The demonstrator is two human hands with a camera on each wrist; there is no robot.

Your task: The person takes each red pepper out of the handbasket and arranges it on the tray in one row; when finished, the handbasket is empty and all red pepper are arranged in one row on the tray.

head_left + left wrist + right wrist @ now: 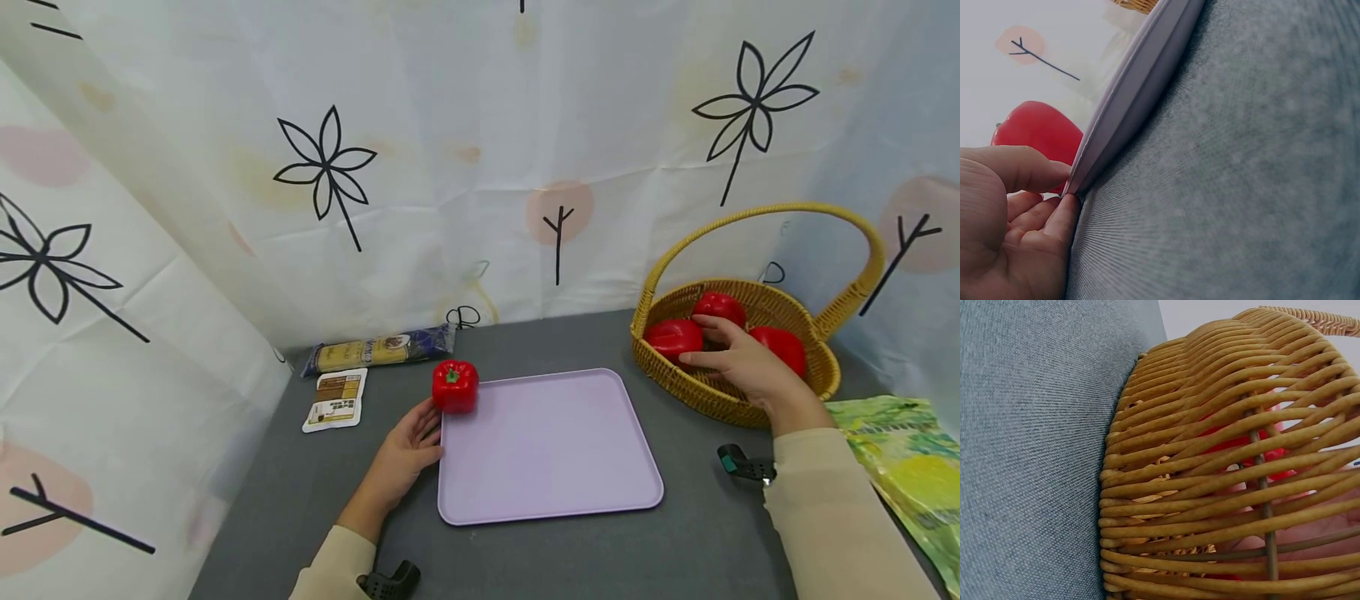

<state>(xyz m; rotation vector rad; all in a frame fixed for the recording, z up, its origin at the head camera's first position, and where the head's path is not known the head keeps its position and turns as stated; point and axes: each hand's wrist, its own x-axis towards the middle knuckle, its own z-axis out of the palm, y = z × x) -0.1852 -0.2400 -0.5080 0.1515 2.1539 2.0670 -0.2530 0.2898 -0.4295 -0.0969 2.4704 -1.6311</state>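
Note:
In the head view a red bell pepper [454, 387] stands on the far left corner of a lilac tray [551, 450]. My left hand [405, 454] holds the tray's left edge; in the left wrist view the thumb [1041, 170] lies above the rim and the fingers are under it. My right hand [738, 362] reaches into a wicker basket [697, 392], its thumb and fingers spread at the right end of a red bell pepper [672, 337]. Two more peppers lie there, one behind [720, 308] and one at right [782, 350]. Basket weave partly hides this hand in the right wrist view.
A long blue-and-yellow packet [382, 350] and a small white-and-brown pouch [336, 400] lie at the back left. The basket's tall handle [765, 210] arches over it. Beside the right forearm is a green-and-yellow bag [911, 475]. A patterned white curtain [450, 167] hangs behind the table.

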